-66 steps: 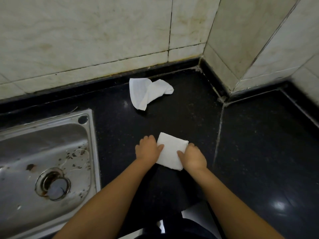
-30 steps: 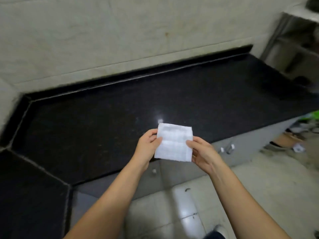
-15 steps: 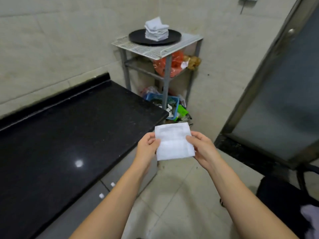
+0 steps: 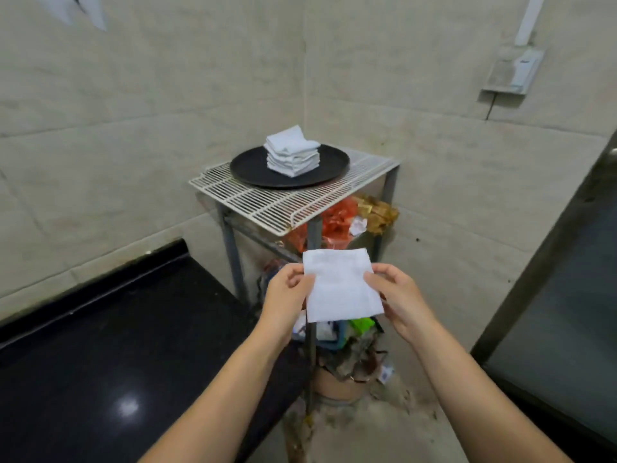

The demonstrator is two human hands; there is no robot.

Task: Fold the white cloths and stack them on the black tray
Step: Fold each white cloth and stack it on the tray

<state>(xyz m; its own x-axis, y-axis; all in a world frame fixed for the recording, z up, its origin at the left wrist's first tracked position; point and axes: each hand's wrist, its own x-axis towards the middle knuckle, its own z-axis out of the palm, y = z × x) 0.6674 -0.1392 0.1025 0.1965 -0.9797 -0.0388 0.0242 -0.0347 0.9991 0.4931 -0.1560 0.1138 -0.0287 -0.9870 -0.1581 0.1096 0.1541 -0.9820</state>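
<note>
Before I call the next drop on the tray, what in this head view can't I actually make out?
- Stack of folded cloths: layers too small and soft to count.
- Black tray: its middle is hidden under the stack.
- Folded cloth held by left hand and right hand: back face and fold count hidden.
- Lower shelf clutter: blocked by the wire rack.

White cloths, black tray, pale tiled corner

The folded cloth and the cloth stack are plain white; the round tray is matte black. The wire rack is cream-white with grey legs, the countertop glossy black, the wall tiles beige, and a bag under the rack is orange-red.
</note>
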